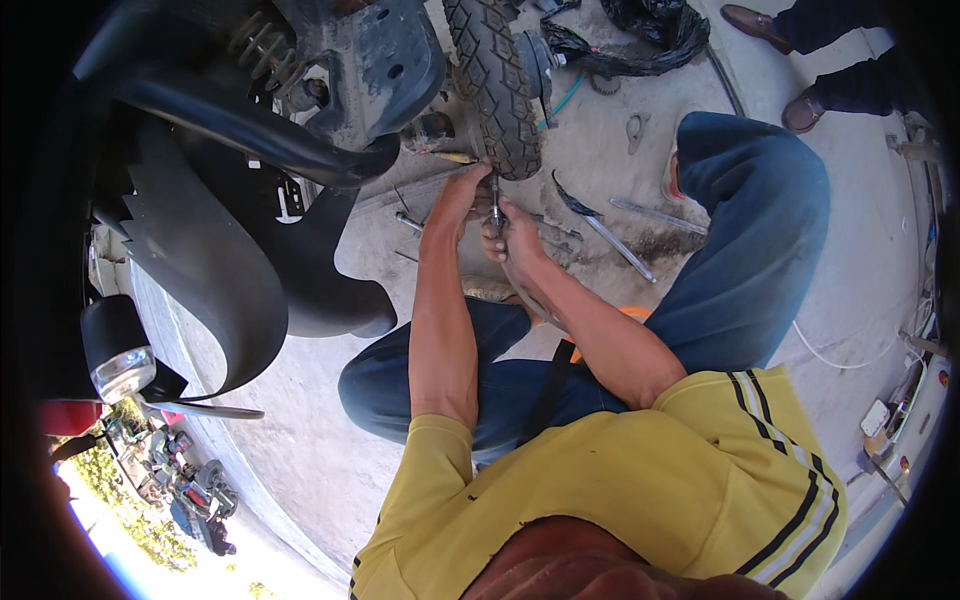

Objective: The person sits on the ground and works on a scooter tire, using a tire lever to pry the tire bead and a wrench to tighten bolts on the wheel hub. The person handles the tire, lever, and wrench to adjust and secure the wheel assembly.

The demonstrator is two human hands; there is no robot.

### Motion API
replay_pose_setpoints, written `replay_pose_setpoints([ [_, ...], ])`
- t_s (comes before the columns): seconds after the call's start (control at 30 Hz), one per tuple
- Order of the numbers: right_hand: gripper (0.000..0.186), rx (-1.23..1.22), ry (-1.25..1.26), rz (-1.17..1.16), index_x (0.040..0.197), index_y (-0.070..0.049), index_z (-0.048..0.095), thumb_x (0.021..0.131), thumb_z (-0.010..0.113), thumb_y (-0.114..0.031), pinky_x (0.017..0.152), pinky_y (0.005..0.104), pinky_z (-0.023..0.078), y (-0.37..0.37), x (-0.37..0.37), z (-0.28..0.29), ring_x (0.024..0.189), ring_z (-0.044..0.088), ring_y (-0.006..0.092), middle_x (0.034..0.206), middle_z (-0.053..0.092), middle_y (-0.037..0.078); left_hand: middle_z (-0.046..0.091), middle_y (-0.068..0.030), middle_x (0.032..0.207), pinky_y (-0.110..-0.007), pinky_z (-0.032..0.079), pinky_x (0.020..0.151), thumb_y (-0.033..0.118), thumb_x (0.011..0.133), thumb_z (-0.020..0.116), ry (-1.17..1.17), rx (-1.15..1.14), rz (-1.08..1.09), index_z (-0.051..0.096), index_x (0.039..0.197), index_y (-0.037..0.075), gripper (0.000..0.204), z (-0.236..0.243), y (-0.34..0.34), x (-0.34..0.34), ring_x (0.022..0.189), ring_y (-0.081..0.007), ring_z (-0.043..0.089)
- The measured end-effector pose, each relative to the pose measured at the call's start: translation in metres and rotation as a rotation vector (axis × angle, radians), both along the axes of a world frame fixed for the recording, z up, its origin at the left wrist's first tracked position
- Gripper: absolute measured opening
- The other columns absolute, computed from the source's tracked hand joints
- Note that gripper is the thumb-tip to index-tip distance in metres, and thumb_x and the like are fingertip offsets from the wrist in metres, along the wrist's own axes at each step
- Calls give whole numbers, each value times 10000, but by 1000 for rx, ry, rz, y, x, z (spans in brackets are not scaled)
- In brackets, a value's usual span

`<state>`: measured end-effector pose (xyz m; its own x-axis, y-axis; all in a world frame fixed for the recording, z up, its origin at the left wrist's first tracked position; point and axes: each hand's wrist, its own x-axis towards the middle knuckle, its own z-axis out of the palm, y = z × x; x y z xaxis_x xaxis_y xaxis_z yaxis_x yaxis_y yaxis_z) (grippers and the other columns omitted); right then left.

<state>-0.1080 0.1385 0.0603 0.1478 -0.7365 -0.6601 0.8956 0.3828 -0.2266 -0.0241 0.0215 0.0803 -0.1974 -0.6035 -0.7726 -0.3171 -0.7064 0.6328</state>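
Observation:
I sit bent over a small treaded tyre (492,100). My right hand (512,232) is wrapped round a slim silver tool (496,208) with a pale hose (540,305) running down from it. The tool's tip is at the lower edge of the tyre. Just left of that tip, my left hand (463,192) is closed at the tyre's bottom; what it holds is hidden by its fingers. Long metal levers (622,250) and small tools (408,222) lie on the concrete floor about my hands.
A vehicle's dark frame (260,130) with mudguards (235,310) fills the left. Crumpled black plastic (675,35) lies at the top. Another person's shoe (803,110) is at upper right. My bent legs (750,230) flank the work, and a white cord (835,360) lies at right.

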Motion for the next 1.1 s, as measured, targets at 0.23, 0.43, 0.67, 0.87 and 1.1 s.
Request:
replay_pose_setpoints([
  [0.23, 283, 20, 43, 49, 1001, -121, 512, 1116, 436, -368, 443, 241, 259, -3, 4, 7, 529, 358, 66, 735, 499, -14, 718, -137, 1006, -334, 548, 698, 233, 1018, 621, 100, -28, -101, 651, 1115, -29, 281, 1, 17, 23, 817, -207, 673],
  [0.43, 318, -17, 17, 56, 1008, -147, 508, 1111, 441, -441, 441, 250, 276, -5, 5, -2, 532, 369, 74, 735, 456, -31, 737, -183, 1079, -356, 572, 741, 129, 1043, 590, 111, -57, -28, 653, 1145, -67, 229, 8, 22, 14, 865, -215, 692],
  [0.67, 283, -78, -5, 141, 1039, -137, 504, 1113, 464, -408, 476, 236, 316, -3, -4, 5, 583, 383, 82, 831, 480, -1, 754, -171, 1055, -337, 578, 707, 131, 1033, 602, -1, -165, 42, 686, 1132, -77, 246, -2, 32, 15, 832, -219, 709],
  [0.87, 234, -175, 97, 182, 1067, -90, 508, 1118, 461, -314, 500, 300, 433, -9, 4, -12, 593, 475, 133, 837, 499, 26, 757, -119, 856, -353, 510, 666, 249, 971, 674, -486, -431, -227, 765, 970, -29, 292, 2, 27, 18, 707, -193, 661],
  [1.1, 176, -120, 237, 298, 1167, -40, 465, 1073, 526, -176, 484, 342, 483, -5, -9, 3, 589, 566, 173, 796, 554, 72, 697, -95, 743, -367, 497, 658, 361, 947, 692, -726, -503, -551, 751, 883, -39, 409, 32, 16, 0, 692, -198, 641],
])
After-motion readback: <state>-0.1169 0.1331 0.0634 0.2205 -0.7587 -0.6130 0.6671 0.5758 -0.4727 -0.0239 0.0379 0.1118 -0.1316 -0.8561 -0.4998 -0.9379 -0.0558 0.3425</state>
